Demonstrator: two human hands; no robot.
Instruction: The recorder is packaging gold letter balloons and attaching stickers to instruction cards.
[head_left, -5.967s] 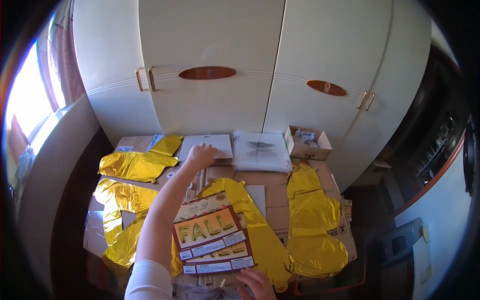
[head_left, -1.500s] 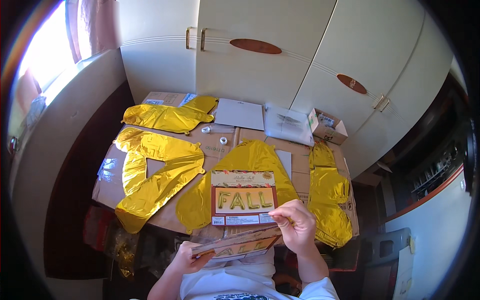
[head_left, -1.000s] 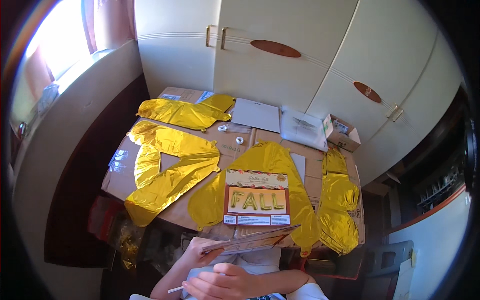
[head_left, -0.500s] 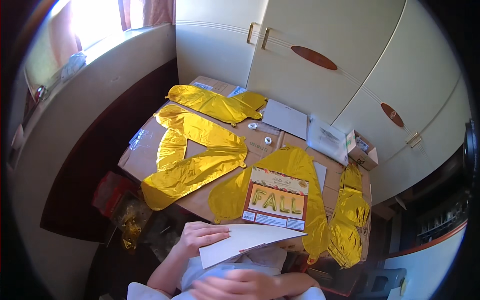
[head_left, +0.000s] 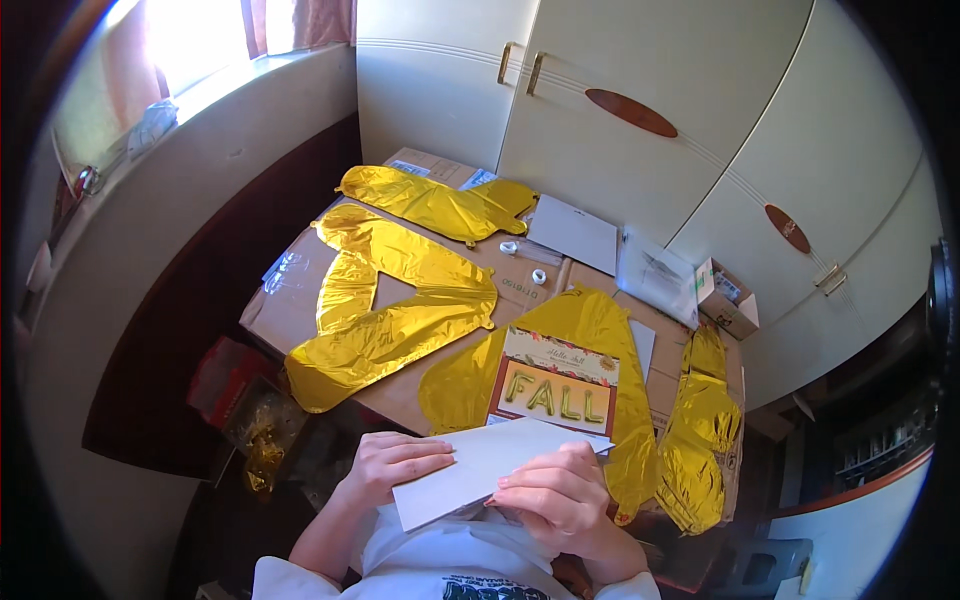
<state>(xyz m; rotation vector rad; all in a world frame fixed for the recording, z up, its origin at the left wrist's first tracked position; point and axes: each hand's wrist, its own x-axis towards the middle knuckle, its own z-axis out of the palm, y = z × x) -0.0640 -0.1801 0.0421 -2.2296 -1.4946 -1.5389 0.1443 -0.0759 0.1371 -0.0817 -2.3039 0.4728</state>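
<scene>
A white card or folded board [head_left: 470,465] is held low in front of me, tilted, with its pointed right corner over the lower part of the printed package card. My left hand [head_left: 400,467] grips its left edge, fingers lying on top and thumb out of sight beneath. At the near right edge my right hand [head_left: 556,497] has its fingers bent and pinching the card. Just beyond is the printed package card [head_left: 557,382], showing gold letter balloons. It rests on a flat gold foil balloon [head_left: 625,440].
Cardboard [head_left: 525,292] covers the table. More foil balloons lie at the left [head_left: 400,320], back [head_left: 430,200] and right [head_left: 700,450]. Two white ribbon rolls [head_left: 539,276], a grey-white sheet [head_left: 575,235], a clear plastic bag [head_left: 655,280] and a small box [head_left: 727,300] sit farther back.
My right hand, blurred and low near my body before, has come up and taken hold of the white card's near right edge. My left hand keeps its grip.
</scene>
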